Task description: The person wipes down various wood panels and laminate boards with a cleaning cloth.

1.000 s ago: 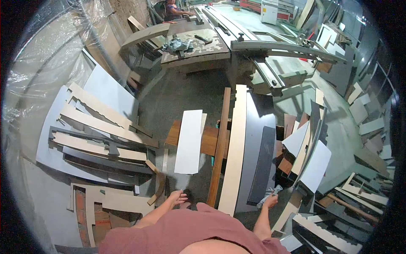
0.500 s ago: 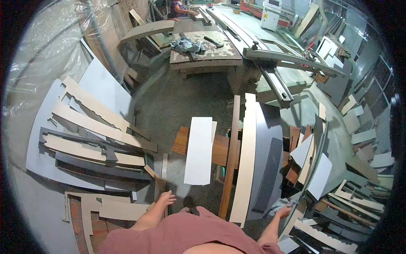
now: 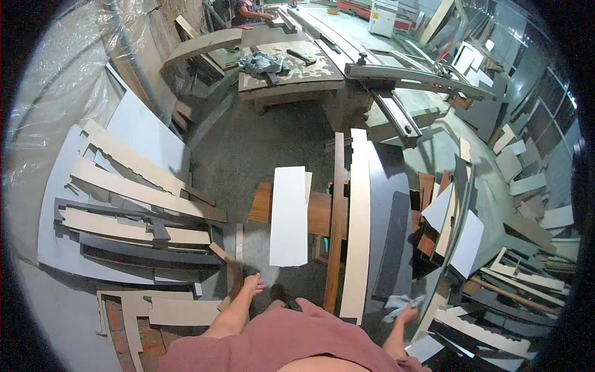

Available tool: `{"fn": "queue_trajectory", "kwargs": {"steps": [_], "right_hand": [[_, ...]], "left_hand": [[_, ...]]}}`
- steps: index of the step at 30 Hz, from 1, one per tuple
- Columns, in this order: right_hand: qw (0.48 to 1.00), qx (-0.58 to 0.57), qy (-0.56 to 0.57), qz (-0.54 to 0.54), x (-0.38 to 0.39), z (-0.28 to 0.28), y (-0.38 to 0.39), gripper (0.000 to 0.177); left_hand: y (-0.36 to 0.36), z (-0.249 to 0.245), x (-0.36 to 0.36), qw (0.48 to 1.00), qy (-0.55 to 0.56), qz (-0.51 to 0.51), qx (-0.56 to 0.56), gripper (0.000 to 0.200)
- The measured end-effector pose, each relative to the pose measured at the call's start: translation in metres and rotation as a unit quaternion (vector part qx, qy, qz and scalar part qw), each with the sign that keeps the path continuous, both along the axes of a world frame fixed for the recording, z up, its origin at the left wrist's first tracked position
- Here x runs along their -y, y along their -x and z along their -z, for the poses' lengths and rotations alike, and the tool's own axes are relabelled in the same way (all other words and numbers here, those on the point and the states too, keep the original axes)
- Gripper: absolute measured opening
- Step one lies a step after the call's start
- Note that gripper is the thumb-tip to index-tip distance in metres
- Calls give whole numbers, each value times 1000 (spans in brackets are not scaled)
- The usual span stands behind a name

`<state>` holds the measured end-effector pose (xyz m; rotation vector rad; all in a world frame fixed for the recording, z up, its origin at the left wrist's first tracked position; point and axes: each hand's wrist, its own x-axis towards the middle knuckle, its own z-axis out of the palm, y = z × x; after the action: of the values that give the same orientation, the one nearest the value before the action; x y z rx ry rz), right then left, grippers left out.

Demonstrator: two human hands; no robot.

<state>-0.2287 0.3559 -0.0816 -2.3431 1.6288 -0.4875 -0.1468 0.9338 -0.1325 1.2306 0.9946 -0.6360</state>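
Note:
At lower centre of the head view, my left hand [image 3: 253, 286] hangs with loosely stretched fingers and nothing in it. It is close to a narrow upright strip of board [image 3: 239, 251]. My right hand [image 3: 407, 315], lower right, is closed around a crumpled light grey-blue rag [image 3: 396, 305]. That rag is beside a grey panel [image 3: 384, 180] with a dark strip [image 3: 392, 242] lying on it. Ahead of me a white rectangular board [image 3: 289, 217] lies across a brown wooden plank [image 3: 319, 212].
Offcut strips [image 3: 136, 193] lean on the left, and more scraps [image 3: 496, 310] pile up on the right. A long cream board [image 3: 357, 229] stands beside a brown one [image 3: 334, 223]. Beyond are a worktable [image 3: 291, 84], a sliding saw rail [image 3: 421, 79] and another person [image 3: 249, 12].
My left hand has moved slightly right and up in the view, and my right hand slightly left with the rag. The surroundings have shifted a little left as the camera moved.

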Motion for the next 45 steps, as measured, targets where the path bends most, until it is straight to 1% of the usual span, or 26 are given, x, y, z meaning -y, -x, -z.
{"fn": "queue_trajectory", "kwargs": {"steps": [1,2,3,4,5,6,8,9,10,11,12,14,15,16,17,20,21,24,26,28,35,37,38,40,45], "right_hand": [[999,4,-39,-38,2,25,14,52],[996,31,-81,-15,-11,31,19,48],[997,-60,-55,-18,-12,52,29,44],[990,13,-123,-73,-24,44,38,42],[993,-48,-88,-63,-39,36,40,41],[984,-43,-146,-89,-37,51,51,39],[979,-31,-194,-52,-62,16,49,36],[979,-31,-197,-51,-61,18,51,36],[976,-56,-203,-53,-59,21,52,35],[973,-81,-208,-57,-58,25,51,33],[973,-80,-210,-57,-56,27,49,33],[967,-70,-224,-103,-50,31,45,32],[967,-70,-224,-103,-47,37,43,32],[970,-43,-203,-127,-44,44,41,32],[972,-15,-180,-152,-43,51,39,32],[964,6,-211,-161,-46,50,26,31],[967,-23,-193,-163,-48,50,22,31],[969,-24,-195,-148,-70,25,11,33],[967,-31,-197,-156,-69,41,13,34],[960,-29,-205,-187,-78,37,13,35],[960,-48,-190,-199,-81,52,28,31],[954,-55,-236,-176,-77,55,30,36],[954,-55,-236,-176,-76,57,32,36],[952,-30,-242,-183,-77,53,34,35],[950,-12,-244,-193,-78,45,33,32]], "left_hand": [[5,12,10,1000,10,10,2,46],[8,19,20,1000,20,21,3,44],[11,16,32,999,23,31,-6,45],[14,14,44,999,23,33,-6,45],[18,11,55,998,18,55,-11,45],[22,11,64,997,13,77,-16,45],[25,1,79,995,20,98,-30,46],[26,-5,85,994,20,110,-20,46],[27,-9,88,992,19,122,-9,46],[25,-7,88,992,18,123,-9,46],[21,-6,87,992,18,124,-17,46],[17,-4,85,992,17,125,-25,46],[12,-3,82,994,3,107,-28,46],[9,-8,81,995,-10,89,-32,45],[8,-2,74,994,-21,108,-8,44],[6,3,61,995,-31,93,0,43],[7,3,58,995,-30,93,0,43],[13,5,51,996,-38,77,0,42],[18,7,49,995,-49,86,-11,42],[22,8,48,995,-49,80,-16,42],[30,11,46,996,-29,87,-15,44],[27,8,47,995,-40,95,-17,44],[25,6,47,993,-52,102,-17,44],[23,7,47,994,-47,100,-16,44],[20,6,51,994,-40,98,-9,44]]}}
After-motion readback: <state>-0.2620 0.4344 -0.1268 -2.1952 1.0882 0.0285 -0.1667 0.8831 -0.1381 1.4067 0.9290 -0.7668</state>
